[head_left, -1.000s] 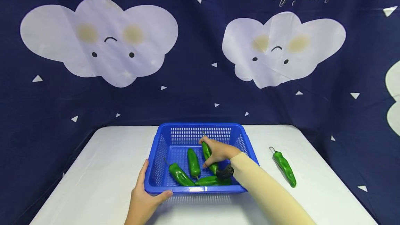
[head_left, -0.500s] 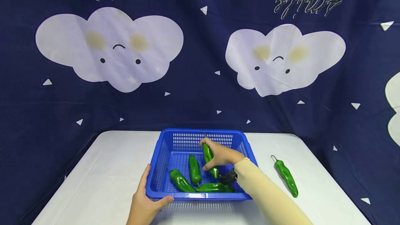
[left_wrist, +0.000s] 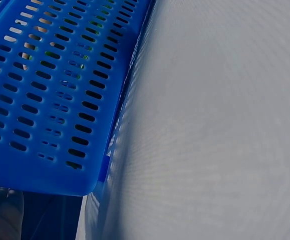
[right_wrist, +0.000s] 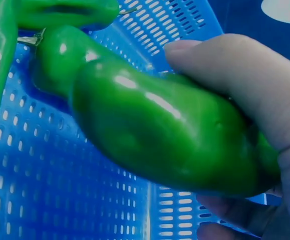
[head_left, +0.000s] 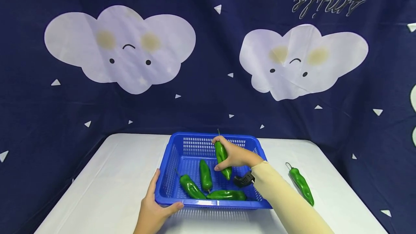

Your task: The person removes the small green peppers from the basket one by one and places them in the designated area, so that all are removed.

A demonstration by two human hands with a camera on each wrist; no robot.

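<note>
A blue plastic basket (head_left: 212, 203) with slotted walls stands on the white table. My left hand (head_left: 152, 201) holds its front left corner, thumb over the front rim and fingers along the left side. In the left wrist view, part of that hand shows beside the basket wall (left_wrist: 34, 175). Over the inside of the basket, my right hand (head_left: 235, 154) grips a long green pepper (head_left: 221, 151), thumb on one side and fingers on the other, its stem pointing to the back. Below it lie a middle pepper (head_left: 205, 176), a left pepper (head_left: 191, 187) and a front pepper (head_left: 227, 195).
Another green pepper (head_left: 301, 185) lies on the white table (head_left: 107, 190), right of the basket. Behind the table hangs a dark blue cloth (head_left: 208, 111) printed with clouds and small triangles. A black wrist device (head_left: 244, 180) hangs beneath my right wrist.
My right hand has raised the gripped pepper, so its stem now stands higher against the back rim. The left hand keeps its hold on the basket. The head view has tilted and shifted slightly.
</note>
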